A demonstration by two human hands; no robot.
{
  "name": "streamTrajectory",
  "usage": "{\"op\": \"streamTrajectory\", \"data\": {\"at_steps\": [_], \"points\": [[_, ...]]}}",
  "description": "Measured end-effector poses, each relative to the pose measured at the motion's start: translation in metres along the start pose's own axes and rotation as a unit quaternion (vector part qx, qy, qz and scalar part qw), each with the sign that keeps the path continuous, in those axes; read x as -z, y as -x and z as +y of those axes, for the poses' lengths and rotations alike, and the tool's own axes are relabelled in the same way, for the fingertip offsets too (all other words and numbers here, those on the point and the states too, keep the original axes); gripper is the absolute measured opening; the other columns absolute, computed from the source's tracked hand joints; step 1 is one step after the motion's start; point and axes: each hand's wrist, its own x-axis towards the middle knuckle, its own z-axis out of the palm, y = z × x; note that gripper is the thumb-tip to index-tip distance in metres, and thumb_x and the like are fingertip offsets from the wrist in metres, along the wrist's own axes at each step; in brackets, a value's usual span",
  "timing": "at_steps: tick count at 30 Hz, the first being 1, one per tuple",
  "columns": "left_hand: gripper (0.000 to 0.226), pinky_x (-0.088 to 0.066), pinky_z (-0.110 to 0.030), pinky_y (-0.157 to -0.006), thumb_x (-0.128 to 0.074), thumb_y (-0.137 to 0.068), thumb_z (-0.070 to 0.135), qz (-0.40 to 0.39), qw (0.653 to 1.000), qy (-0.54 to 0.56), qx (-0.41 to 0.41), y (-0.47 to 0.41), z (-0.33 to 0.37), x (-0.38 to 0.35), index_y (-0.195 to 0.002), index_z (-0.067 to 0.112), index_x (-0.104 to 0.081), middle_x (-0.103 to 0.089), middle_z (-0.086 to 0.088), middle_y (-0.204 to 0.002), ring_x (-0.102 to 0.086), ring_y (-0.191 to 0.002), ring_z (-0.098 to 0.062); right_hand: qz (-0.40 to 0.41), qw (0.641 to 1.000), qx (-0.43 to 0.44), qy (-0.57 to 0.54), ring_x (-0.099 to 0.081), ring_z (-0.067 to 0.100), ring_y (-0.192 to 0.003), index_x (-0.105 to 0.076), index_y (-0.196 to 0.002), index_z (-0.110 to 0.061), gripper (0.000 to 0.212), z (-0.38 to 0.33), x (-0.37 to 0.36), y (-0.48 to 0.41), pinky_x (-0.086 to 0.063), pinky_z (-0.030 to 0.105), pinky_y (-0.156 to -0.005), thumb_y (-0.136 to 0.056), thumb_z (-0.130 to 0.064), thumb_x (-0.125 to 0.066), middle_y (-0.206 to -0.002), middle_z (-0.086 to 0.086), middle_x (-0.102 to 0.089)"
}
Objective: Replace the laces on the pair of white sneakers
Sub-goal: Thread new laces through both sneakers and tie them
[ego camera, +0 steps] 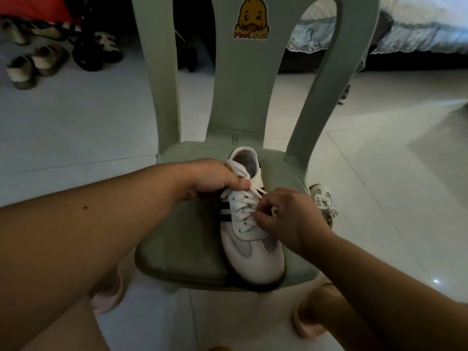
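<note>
**White sneaker gets its lace on a duck-stickered chair**

A white sneaker (249, 249) lies on the seat of a pale green moulded-plastic chair (192, 224) at the centre of the frame, toe toward the camera and heel toward the chair back. Its upper looks smooth, with grey panels near the toe, dark stripes (225, 211) on the side and a dark sole edge. A flat white lace (244, 210) criss-crosses the eyelets. The left hand (215, 178), reaching in from the left of the frame, has its fingers curled round the top of the shoe beside the collar, with the thumb pressing on the lace there. The right hand (288, 219), just right of the shoe, pinches a strand of the lace between thumb and fingers at the middle rows. The second sneaker (323, 201) of the pair, laced, stands on the glossy pale tiled floor (76, 127) just right of the seat, which partly hides it. A cartoon yellow duck sticker (251, 19) sits at the top of the chair back; the red-and-yellow lettering beneath it is blurred, though its last word appears to read "Duck". Beige shoes (30, 64) lie at upper left, and a bed (417, 26) with a frilled pale cover shows at upper right
</note>
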Motion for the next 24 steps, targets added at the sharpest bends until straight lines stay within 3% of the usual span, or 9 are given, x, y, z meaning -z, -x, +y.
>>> {"op": "streamTrajectory", "data": {"at_steps": [2, 4, 7, 9, 11, 14, 21, 24], "points": [[0.036, -0.044, -0.031, -0.075, -0.065, -0.088, 0.029, -0.004, 0.999, 0.034, 0.012, 0.004, 0.001, -0.001, -0.106, -0.001, -0.065, -0.068, -0.017, -0.101, -0.059, -0.086, -0.019, 0.02, 0.999, -0.021, -0.028, -0.051, 0.004, -0.068, -0.066, -0.076, -0.026, 0.009, 0.001, 0.0, 0.0, -0.038, 0.017, -0.059, -0.084, -0.029, -0.065, -0.076, -0.012, -0.056], [0.033, -0.043, -0.03, -0.072, -0.064, -0.087, 0.032, 0.004, 0.997, 0.069, 0.025, 0.006, 0.001, -0.001, -0.111, 0.008, -0.066, -0.068, -0.009, -0.105, -0.058, -0.092, -0.017, 0.065, 0.992, -0.064, -0.082, -0.055, 0.005, -0.066, -0.066, -0.071, -0.024, 0.012, 0.003, 0.001, -0.003, -0.042, 0.016, -0.06, -0.083, -0.025, -0.066, -0.074, -0.008, -0.063], [0.026, -0.045, -0.03, -0.068, -0.064, -0.087, 0.031, 0.016, 0.991, 0.121, 0.044, 0.009, 0.0, 0.001, -0.109, 0.018, -0.065, -0.069, 0.0, -0.1, -0.06, -0.094, -0.017, 0.107, 0.982, -0.103, -0.119, -0.058, 0.008, -0.07, -0.07, -0.077, -0.017, 0.011, 0.005, 0.001, -0.006, -0.05, 0.029, -0.066, -0.084, -0.024, -0.066, -0.078, -0.004, -0.067], [0.023, -0.045, -0.03, -0.068, -0.066, -0.086, 0.029, 0.031, 0.991, 0.123, 0.045, 0.011, -0.001, 0.0, -0.106, 0.019, -0.066, -0.069, 0.001, -0.097, -0.061, -0.093, -0.017, 0.089, 0.988, -0.078, -0.104, -0.058, 0.008, -0.073, -0.069, -0.08, -0.019, 0.008, 0.007, 0.0, -0.005, -0.05, 0.03, -0.068, -0.084, -0.025, -0.067, -0.081, -0.006, -0.065], [0.021, -0.045, -0.028, -0.066, -0.067, -0.085, 0.027, 0.053, 0.99, 0.127, 0.037, 0.011, -0.004, -0.003, -0.105, 0.018, -0.068, -0.07, 0.001, -0.097, -0.061, -0.09, -0.015, 0.038, 0.995, -0.049, -0.083, -0.053, 0.002, -0.076, -0.067, -0.089, -0.027, 0.008, 0.007, 0.001, -0.002, -0.044, 0.021, -0.065, -0.084, -0.032, -0.068, -0.087, -0.012, -0.061], [0.018, -0.047, -0.026, -0.067, -0.069, -0.085, 0.025, 0.084, 0.986, 0.141, 0.023, 0.01, -0.007, -0.006, -0.101, 0.016, -0.069, -0.07, 0.0, -0.096, -0.063, -0.086, -0.014, -0.025, 0.996, -0.053, -0.063, -0.05, -0.001, -0.083, -0.062, -0.102, -0.033, 0.026, 0.01, 0.001, 0.0, -0.037, 0.011, -0.065, -0.079, -0.042, -0.071, -0.101, -0.015, -0.057], [0.021, -0.048, -0.032, -0.088, -0.07, -0.084, 0.026, 0.1, 0.983, 0.154, 0.024, 0.005, -0.011, -0.009, -0.102, 0.016, -0.07, -0.07, 0.0, -0.101, -0.063, -0.098, -0.017, 0.01, 1.0, 0.015, -0.014, -0.057, 0.013, -0.092, -0.064, -0.106, -0.026, 0.029, 0.01, -0.002, 0.005, -0.049, 0.027, -0.079, -0.08, -0.038, -0.07, -0.105, -0.007, -0.06], [0.023, -0.048, -0.034, -0.092, -0.07, -0.083, 0.028, 0.101, 0.981, 0.161, 0.026, 0.005, -0.013, -0.008, -0.103, 0.016, -0.07, -0.07, 0.0, -0.103, -0.062, -0.1, -0.018, 0.058, 0.995, 0.078, 0.037, -0.063, 0.022, -0.078, -0.067, -0.1, -0.02, 0.022, 0.013, -0.005, 0.007, -0.053, 0.032, -0.067, -0.082, -0.034, -0.065, -0.096, 0.002, -0.066]]}}
